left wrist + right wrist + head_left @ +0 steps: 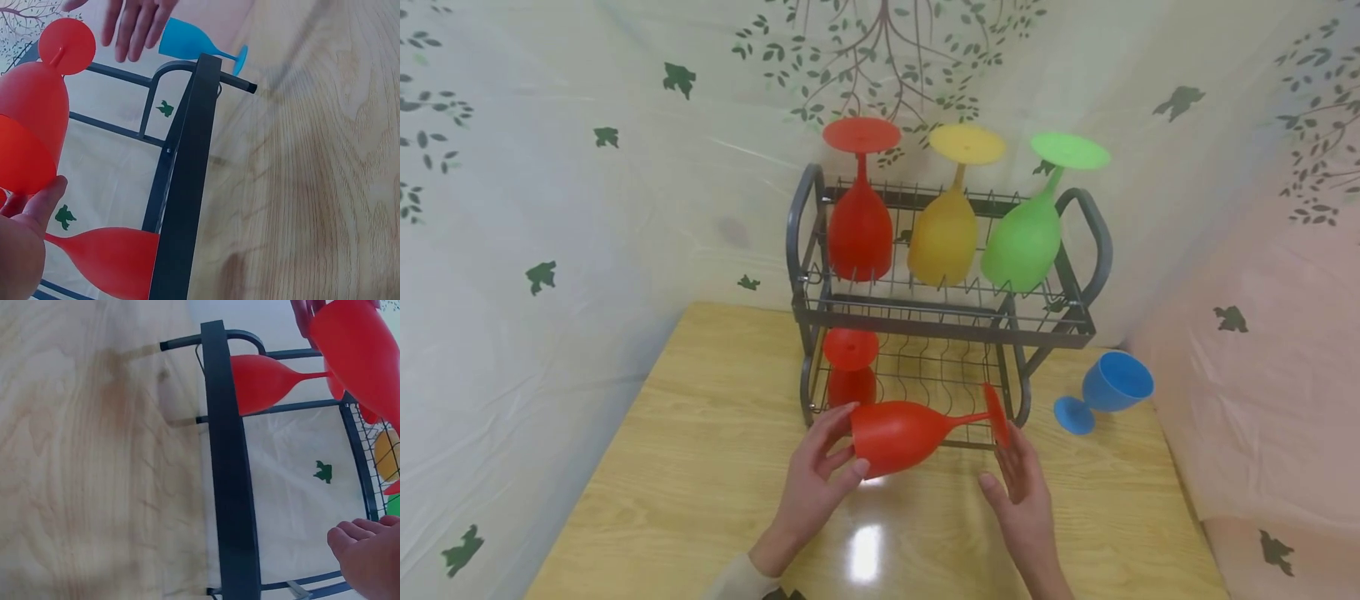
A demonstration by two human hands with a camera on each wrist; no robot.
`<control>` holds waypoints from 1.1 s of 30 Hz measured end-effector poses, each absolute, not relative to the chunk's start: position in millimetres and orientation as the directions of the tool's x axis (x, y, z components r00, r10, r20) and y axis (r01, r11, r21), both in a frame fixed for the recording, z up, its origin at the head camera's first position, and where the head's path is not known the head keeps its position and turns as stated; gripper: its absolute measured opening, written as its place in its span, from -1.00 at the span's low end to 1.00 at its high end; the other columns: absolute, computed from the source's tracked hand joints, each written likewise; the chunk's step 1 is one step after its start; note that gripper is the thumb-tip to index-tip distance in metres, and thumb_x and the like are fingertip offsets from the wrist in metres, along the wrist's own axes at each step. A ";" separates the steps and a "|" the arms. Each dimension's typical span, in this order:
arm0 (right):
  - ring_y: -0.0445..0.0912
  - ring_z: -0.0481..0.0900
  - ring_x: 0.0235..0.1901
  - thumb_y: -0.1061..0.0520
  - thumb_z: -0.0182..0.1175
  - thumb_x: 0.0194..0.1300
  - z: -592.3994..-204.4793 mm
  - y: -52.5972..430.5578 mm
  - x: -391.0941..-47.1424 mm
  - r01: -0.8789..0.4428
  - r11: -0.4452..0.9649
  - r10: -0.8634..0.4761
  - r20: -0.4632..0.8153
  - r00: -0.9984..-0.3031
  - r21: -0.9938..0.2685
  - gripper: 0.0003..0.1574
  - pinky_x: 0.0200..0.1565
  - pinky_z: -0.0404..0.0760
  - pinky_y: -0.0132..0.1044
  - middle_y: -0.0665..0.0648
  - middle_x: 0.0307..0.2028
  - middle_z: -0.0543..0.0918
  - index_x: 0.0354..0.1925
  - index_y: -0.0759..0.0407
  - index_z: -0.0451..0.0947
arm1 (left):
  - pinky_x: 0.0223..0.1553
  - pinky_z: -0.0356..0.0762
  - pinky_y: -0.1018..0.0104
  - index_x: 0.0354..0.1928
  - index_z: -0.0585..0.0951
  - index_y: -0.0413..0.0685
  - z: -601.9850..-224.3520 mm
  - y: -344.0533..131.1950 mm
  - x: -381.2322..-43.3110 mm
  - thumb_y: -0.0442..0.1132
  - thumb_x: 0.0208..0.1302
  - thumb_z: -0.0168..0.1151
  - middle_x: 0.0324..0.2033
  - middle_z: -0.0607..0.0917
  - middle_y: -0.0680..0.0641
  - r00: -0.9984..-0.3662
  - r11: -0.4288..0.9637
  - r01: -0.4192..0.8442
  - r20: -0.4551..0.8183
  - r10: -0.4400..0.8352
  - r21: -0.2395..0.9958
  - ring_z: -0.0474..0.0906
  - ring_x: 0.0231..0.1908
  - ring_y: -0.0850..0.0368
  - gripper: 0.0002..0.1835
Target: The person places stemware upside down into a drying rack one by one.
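A red plastic goblet (901, 435) lies sideways in the air in front of the rack, its foot toward the right. My left hand (811, 483) grips it at the rim end of the bowl, thumb on the near side. Close to the goblet's foot, my right hand (1022, 500) has its fingers extended and holds nothing; the left wrist view shows a gap between them. Another red goblet (852, 387) stands upside down on the lower tier at the left, partly hidden in the head view by the held one.
The dark two-tier wire rack (942, 333) carries upside-down red (860, 233), yellow (943, 242) and green goblets (1021, 246) on top. A blue goblet (1116, 383) is on the wooden table (700, 433) right of the rack. Leaf-printed sheeting (647, 167) surrounds the table.
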State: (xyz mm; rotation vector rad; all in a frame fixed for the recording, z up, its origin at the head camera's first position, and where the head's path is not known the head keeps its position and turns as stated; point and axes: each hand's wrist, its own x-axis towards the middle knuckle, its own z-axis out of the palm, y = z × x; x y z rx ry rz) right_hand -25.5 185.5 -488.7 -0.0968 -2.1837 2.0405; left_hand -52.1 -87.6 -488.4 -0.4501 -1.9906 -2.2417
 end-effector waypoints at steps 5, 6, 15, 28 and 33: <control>-0.34 0.39 0.39 0.46 0.19 0.39 -495.1 180.3 -24.1 -0.094 0.004 0.118 0.094 -0.989 -0.996 -0.18 0.34 0.35 -0.47 0.31 0.50 0.33 0.53 0.36 0.17 | 0.08 0.68 0.16 0.42 0.46 -0.16 -490.3 -85.5 -53.0 -0.47 0.27 0.32 0.30 0.47 -0.24 -0.953 -0.172 0.257 0.279 0.120 0.951 0.56 0.22 -0.02 -0.36; -0.33 0.39 0.39 0.47 0.18 0.39 -496.0 178.6 -24.0 -0.102 -0.008 0.113 0.100 -0.989 -0.995 -0.18 0.35 0.35 -0.45 0.32 0.50 0.33 0.53 0.36 0.18 | 0.08 0.69 0.16 0.42 0.46 -0.16 -490.5 -85.1 -53.1 -0.47 0.28 0.32 0.30 0.46 -0.25 -0.953 -0.174 0.254 0.276 0.121 0.952 0.56 0.22 -0.02 -0.36; -0.29 0.44 0.36 0.48 0.20 0.35 -498.3 162.1 -23.7 -0.109 -0.053 0.101 0.104 -0.989 -0.993 -0.18 0.35 0.37 -0.36 0.19 0.45 0.44 0.51 0.38 0.22 | 0.08 0.69 0.16 0.45 0.44 -0.13 -488.9 -79.6 -54.2 -0.42 0.31 0.30 0.30 0.45 -0.23 -0.960 -0.195 0.222 0.249 0.125 0.955 0.55 0.23 -0.03 -0.35; -0.27 0.51 0.30 0.47 0.19 0.33 -487.9 143.6 -24.8 -0.158 -0.144 0.068 0.149 -0.986 -0.977 -0.19 0.31 0.45 -0.34 0.29 0.42 0.43 0.47 0.57 0.15 | 0.03 0.72 0.10 0.48 0.34 -0.30 -489.2 -72.5 -53.4 -0.46 0.34 0.25 0.33 0.43 -0.38 -0.955 -0.244 0.212 0.253 0.152 0.946 0.60 0.20 0.07 -0.33; -0.34 0.51 0.27 0.44 0.23 0.34 -481.7 136.8 -25.3 -0.111 -0.128 0.064 0.103 -0.993 -0.986 -0.16 0.28 0.47 -0.38 0.54 0.44 0.29 0.47 0.58 0.12 | 0.04 0.71 0.11 0.49 0.31 -0.33 -488.7 -71.0 -52.7 -0.45 0.35 0.26 0.36 0.41 -0.34 -0.961 -0.251 0.191 0.234 0.151 0.949 0.56 0.25 0.08 -0.32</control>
